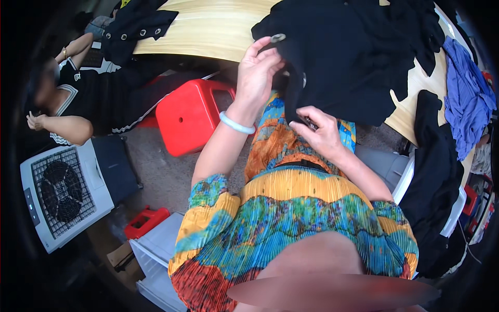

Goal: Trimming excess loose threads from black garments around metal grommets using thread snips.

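Observation:
A black garment (pixel 353 62) with shiny round buttons hangs over the table's near edge and down toward my lap. At its left border, my left hand (pixel 256 67) pinches the edge beside a button (pixel 279 38), thumb and fingers together. Another button (pixel 303 79) shows lower on the same strip. My right hand (pixel 323 132) is closed at the lower end of that strip. Between its thumb and fingers is a small dark thing (pixel 311 123) with a slight glint, too hidden to name.
A pale wooden table (pixel 208 31) curves ahead, with another black buttoned piece (pixel 132 31) at its left. Blue-purple cloth (pixel 468 99) and black cloth (pixel 429 156) hang at right. To the left are a red stool (pixel 182 119), a fan unit (pixel 67 192) and a seated person (pixel 99 93).

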Motion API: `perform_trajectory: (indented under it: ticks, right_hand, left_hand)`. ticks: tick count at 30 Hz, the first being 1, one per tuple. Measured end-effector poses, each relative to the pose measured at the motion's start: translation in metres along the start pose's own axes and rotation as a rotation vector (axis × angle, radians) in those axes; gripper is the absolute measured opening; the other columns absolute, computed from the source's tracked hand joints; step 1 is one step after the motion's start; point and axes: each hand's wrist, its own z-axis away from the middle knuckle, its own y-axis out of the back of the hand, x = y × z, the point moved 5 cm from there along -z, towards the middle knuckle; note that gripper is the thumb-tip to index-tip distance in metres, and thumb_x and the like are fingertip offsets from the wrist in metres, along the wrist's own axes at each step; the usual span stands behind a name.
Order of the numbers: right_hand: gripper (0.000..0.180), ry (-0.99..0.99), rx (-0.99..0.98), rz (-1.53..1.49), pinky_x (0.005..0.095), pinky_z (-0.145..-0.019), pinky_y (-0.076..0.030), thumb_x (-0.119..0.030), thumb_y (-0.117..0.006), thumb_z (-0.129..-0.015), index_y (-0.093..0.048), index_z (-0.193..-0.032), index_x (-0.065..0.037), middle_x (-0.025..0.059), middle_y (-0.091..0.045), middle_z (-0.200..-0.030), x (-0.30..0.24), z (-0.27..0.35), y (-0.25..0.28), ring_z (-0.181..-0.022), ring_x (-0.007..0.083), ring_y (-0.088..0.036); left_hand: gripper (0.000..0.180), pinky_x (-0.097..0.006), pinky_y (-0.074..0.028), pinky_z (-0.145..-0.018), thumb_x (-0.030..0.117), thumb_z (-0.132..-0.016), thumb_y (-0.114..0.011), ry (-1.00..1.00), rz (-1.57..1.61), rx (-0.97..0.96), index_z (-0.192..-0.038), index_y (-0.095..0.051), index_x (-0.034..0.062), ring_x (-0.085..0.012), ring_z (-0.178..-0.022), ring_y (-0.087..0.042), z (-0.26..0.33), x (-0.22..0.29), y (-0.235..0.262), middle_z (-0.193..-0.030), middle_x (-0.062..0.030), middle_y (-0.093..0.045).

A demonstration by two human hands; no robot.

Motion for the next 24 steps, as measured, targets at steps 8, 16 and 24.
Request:
perform_trajectory:
  ticks: [8,16,24]
  right_hand:
    - [0.022,-0.160,-0.039,-0.043,0.0185,-0.048,-0.034,-0.009,-0.066,-0.072,-0.055,-0.089,0.000,-0.0010,-0.051,-0.065,0.043,0.006,-0.016,-0.055,0.0019,-0.038]
    - [0.021,-0.203,-0.052,-0.045,0.0182,-0.050,-0.034,-0.007,-0.064,-0.074,-0.054,-0.090,0.001,-0.0026,-0.050,-0.067,0.056,0.011,-0.020,-0.057,0.0021,-0.038]
    - [0.032,-0.219,-0.016,-0.072,0.0260,-0.074,-0.046,-0.009,-0.061,-0.075,-0.052,-0.105,-0.001,0.0115,-0.061,-0.093,0.059,0.020,-0.008,-0.086,0.0187,-0.059]
  left_hand:
    - [0.022,-0.023,-0.047,-0.061,0.008,-0.081,-0.055,0.074,-0.257,0.259,-0.100,-0.049,-0.0014,-0.0147,-0.069,-0.056,0.003,-0.013,0.047,-0.081,-0.0087,-0.056]
    - [0.037,-0.023,-0.043,-0.062,0.024,-0.077,-0.063,0.323,-0.255,0.201,-0.101,-0.049,-0.0018,-0.0133,-0.072,-0.055,0.014,-0.045,0.043,-0.085,-0.0084,-0.057]
    - [0.036,-0.017,-0.038,-0.058,0.001,-0.076,-0.057,-0.042,-0.240,0.100,-0.110,-0.047,-0.0037,-0.0049,-0.066,-0.048,-0.006,-0.028,0.035,-0.078,0.0000,-0.053]
